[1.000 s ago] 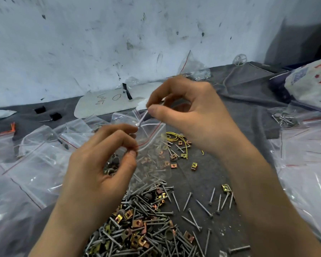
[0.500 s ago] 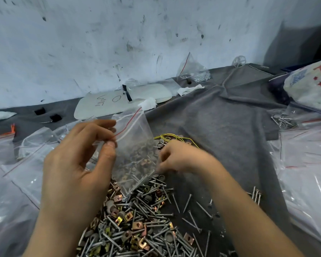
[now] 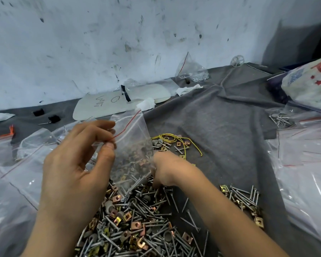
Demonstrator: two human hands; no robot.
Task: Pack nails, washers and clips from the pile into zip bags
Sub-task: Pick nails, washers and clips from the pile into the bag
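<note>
The zip bag [image 3: 132,154] hangs with its long axis nearly upright. Its mouth, marked by a red zip line, is uppermost and leans away toward the wall [image 3: 119,43], and its bottom corner points down into the far edge of the pile [image 3: 137,229]. Nails, dark washers and copper-coloured clips show through the bag's lower half.

The pile lies on a rumpled grey cloth [image 3: 220,136] that runs back to the scuffed white wall. Left of the pile lie clear empty bags [image 3: 17,173]. Just beyond the pile is a loop of yellow wire [image 3: 174,140]. Farther beyond it a white board [image 3: 104,104] with handwriting lies at the foot of the wall. Well right of the pile sits a printed sack [image 3: 311,84].

The left hand [image 3: 76,164] holds the bag above the pile's far left edge, thumb and fingertips pinched together on the bag's mouth at the red line. The right hand [image 3: 165,169] reaches down to the pile's far edge, just beside the bag's lower right side. Its fingers point down and are hidden, so whether they hold anything cannot be told.
</note>
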